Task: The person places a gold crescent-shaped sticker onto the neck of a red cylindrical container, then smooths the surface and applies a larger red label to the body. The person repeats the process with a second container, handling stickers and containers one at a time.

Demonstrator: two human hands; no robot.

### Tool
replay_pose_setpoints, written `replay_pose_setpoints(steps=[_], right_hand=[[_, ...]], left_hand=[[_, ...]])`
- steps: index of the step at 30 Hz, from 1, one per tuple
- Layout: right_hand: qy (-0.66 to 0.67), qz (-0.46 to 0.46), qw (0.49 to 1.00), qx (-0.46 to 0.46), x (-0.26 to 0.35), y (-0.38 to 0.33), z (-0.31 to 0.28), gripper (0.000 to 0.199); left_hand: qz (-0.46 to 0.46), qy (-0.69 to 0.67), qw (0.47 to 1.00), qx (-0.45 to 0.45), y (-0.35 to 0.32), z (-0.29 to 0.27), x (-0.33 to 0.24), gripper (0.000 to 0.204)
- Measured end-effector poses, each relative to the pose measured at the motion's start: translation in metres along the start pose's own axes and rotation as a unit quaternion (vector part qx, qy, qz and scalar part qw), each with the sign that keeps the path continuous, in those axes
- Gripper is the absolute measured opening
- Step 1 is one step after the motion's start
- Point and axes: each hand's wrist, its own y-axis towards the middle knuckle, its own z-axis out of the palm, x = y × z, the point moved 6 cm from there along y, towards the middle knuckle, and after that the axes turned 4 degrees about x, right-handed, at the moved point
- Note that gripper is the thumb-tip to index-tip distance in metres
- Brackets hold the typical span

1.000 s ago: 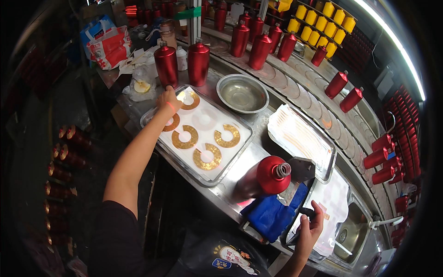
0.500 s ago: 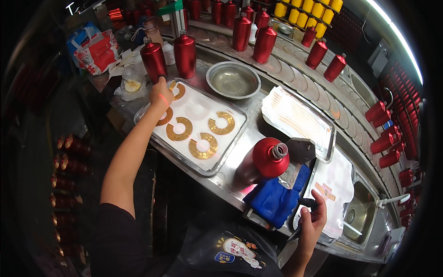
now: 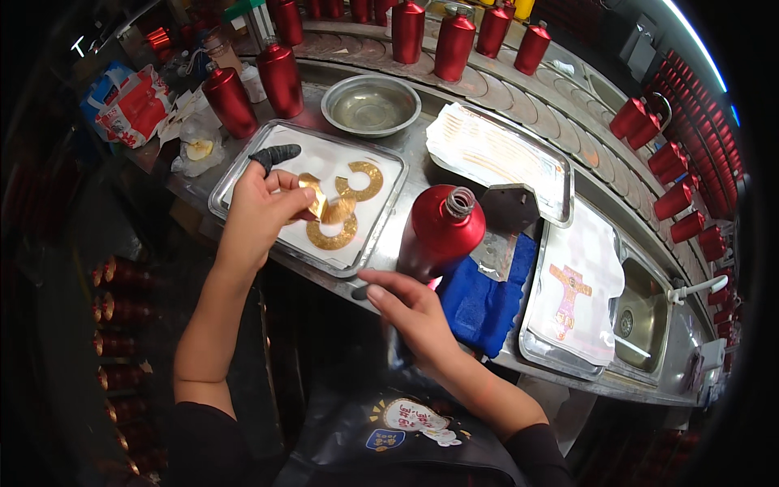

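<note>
My left hand (image 3: 264, 207) pinches a shiny gold decal (image 3: 314, 197) above a metal tray (image 3: 357, 268) lined with white paper. A black finger cot covers one raised finger. Curved gold C-shaped decals (image 3: 365, 182) lie on the paper, partly hidden under the held one. My right hand (image 3: 418, 321) is in front of the tray's near corner, its thumb and forefinger stretched out and apart. Its other fingers curl around a blurred greyish thing that I cannot make out. A red bottle (image 3: 438, 235) with an uncapped threaded neck stands upright just beyond this hand.
A blue cloth pad (image 3: 479, 312) and dark angled block (image 3: 510, 209) sit beside the bottle. Behind are a metal water bowl (image 3: 371, 105) and a second paper-covered tray (image 3: 495, 154). Right lies a tray with a cross-shaped decal (image 3: 570, 284), near a sink (image 3: 637, 325). Red bottles (image 3: 454, 45) line a conveyor.
My left hand has lifted a gold decal from the tray's far left and drawn it nearer. My right hand has moved left, from the blue pad to in front of the bottle.
</note>
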Motion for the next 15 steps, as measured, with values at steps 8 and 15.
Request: replay_pose_setpoints(steps=[8,15], right_hand=[[0.146,-0.054,0.983,-0.098,0.0,-0.006,0.0,0.029],[0.001,-0.265,0.956,-0.126,0.047,-0.055,-0.027,0.038]], left_hand=[[0.008,-0.099,0.993,0.068,-0.077,0.045,-0.014,0.059],[0.058,-0.187,0.971,0.14,-0.093,0.089,-0.027,0.056]])
